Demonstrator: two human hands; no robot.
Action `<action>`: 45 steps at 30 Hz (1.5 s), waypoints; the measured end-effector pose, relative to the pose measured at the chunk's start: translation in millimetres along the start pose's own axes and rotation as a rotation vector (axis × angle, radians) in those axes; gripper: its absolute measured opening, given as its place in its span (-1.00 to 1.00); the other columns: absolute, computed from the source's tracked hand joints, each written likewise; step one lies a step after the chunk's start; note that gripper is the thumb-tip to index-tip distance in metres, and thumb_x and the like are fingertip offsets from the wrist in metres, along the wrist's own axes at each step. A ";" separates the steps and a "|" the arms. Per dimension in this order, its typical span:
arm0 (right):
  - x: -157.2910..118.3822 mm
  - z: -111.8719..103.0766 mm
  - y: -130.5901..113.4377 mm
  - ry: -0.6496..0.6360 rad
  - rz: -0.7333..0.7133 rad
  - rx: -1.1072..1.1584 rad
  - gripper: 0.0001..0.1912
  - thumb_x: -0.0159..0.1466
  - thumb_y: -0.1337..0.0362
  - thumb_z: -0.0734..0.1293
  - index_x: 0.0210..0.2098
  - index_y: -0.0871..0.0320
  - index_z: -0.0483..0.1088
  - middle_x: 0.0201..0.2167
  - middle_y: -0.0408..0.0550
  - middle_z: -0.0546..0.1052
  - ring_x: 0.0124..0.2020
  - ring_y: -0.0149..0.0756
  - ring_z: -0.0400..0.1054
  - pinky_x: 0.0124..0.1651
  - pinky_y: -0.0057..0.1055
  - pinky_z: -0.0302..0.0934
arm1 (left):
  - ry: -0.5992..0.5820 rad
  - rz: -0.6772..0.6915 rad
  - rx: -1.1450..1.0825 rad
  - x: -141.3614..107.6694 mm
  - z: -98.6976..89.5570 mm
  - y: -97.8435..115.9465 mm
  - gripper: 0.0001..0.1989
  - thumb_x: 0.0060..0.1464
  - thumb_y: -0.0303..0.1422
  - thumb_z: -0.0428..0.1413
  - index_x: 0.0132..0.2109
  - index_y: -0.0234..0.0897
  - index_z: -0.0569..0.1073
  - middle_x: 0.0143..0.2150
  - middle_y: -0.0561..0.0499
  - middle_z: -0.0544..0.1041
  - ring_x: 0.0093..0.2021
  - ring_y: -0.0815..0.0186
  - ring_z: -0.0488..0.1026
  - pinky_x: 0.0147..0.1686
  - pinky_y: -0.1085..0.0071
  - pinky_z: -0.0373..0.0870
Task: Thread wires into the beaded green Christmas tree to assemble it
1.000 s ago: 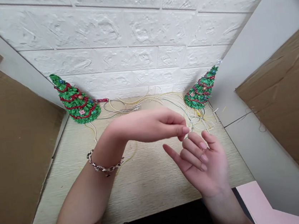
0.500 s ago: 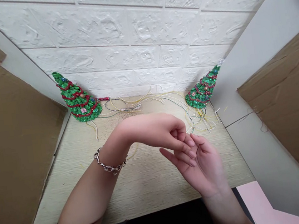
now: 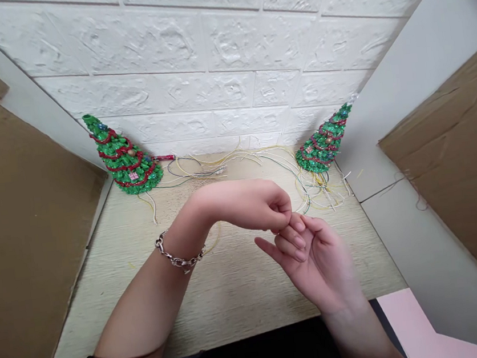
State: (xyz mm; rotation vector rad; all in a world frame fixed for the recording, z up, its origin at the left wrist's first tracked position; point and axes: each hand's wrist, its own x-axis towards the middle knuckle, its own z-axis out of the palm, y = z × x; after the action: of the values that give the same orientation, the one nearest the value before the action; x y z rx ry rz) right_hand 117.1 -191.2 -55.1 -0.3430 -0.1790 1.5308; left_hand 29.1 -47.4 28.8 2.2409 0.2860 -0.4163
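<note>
My left hand (image 3: 250, 202) reaches across the table from the left with its wrist sharply bent. Its thumb and index finger are pinched together, touching the curled fingers of my right hand (image 3: 323, 264). That right hand lies palm up, thumb pressed against the index finger, middle and ring fingers folded in, little finger held apart. Whatever may be between the fingertips of either hand is too small to make out. A silver chain bracelet (image 3: 183, 261) hangs on my left wrist. Beyond the hands, thin white, yellow and green wires (image 3: 261, 154) lie loose.
A decorated green Christmas tree (image 3: 127, 166) stands at the back left, another small Christmas tree (image 3: 324, 143) at the back right, wires bunched by its base. A red stick-like piece (image 3: 162, 158) lies behind the left tree. Cardboard sheets (image 3: 24, 226) flank the wooden table (image 3: 235, 300); a white brick-patterned wall (image 3: 181, 93) closes the back.
My left fingers have drawn back slightly to the left and closed into a tighter pinch. The right hand's curled fingers have shifted slightly left; its palm has hardly moved.
</note>
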 end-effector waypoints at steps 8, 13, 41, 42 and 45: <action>0.9 -0.1 0.0 -0.010 0.004 -0.012 -0.83 0.26 0.37 0.35 -0.48 0.24 0.40 -0.58 -0.19 0.29 -0.57 -0.52 0.15 0.11 -0.30 0.28 | 0.013 -0.001 0.026 -0.9 1.6 0.1 -0.79 0.00 -0.26 0.06 -0.28 -0.31 0.47 -0.38 0.05 0.49 -0.42 0.43 0.34 -0.48 0.53 0.15; 0.6 -1.7 0.2 -0.012 0.002 0.002 -0.82 0.27 0.37 0.35 -0.47 0.25 0.40 -0.58 -0.19 0.28 -0.57 -0.52 0.14 0.11 -0.24 0.28 | 0.014 -0.010 0.033 -0.4 1.7 1.2 -0.79 0.03 -0.30 0.01 -0.30 -0.32 0.47 -0.40 0.05 0.49 -0.43 0.43 0.33 -0.47 0.53 0.15; -15.8 -8.2 -11.3 -0.042 -0.299 -1.050 -0.85 0.23 0.25 0.31 -0.44 0.14 0.46 -0.32 -0.08 0.43 -0.17 -0.26 0.33 0.19 -0.27 0.11 | 0.449 0.013 0.145 -2.1 7.5 -0.5 -0.65 0.12 -0.44 -0.09 0.03 -0.18 0.40 -0.15 0.03 0.48 -0.25 0.39 0.40 -0.26 0.49 0.22; -16.5 -10.6 -12.1 0.048 -0.436 -1.249 -0.87 0.21 0.27 0.36 -0.25 0.11 0.50 -0.16 -0.06 0.42 -0.05 -0.21 0.29 0.21 -0.25 0.08 | 0.548 -0.011 0.205 -1.5 7.0 -2.0 -0.66 0.12 -0.43 -0.07 0.02 -0.18 0.41 -0.10 0.02 0.46 -0.15 0.34 0.39 -0.19 0.48 0.22; -18.2 -16.5 -14.6 0.230 -0.680 -1.578 -0.90 0.26 0.27 0.39 -0.20 0.07 0.48 -0.33 -0.14 0.43 -0.31 -0.29 0.34 0.20 -0.20 0.11 | 0.684 -0.143 0.310 1.8 2.5 -6.4 -0.74 0.16 -0.29 -0.03 -0.16 -0.31 0.48 -0.21 -0.06 0.45 -0.04 0.17 0.35 -0.11 0.41 0.20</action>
State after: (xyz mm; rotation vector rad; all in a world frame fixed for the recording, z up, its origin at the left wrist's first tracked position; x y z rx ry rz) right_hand 135.6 -211.1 -64.0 -1.4924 -1.1882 0.3854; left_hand 28.1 -45.1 22.1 2.6185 0.7819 0.2745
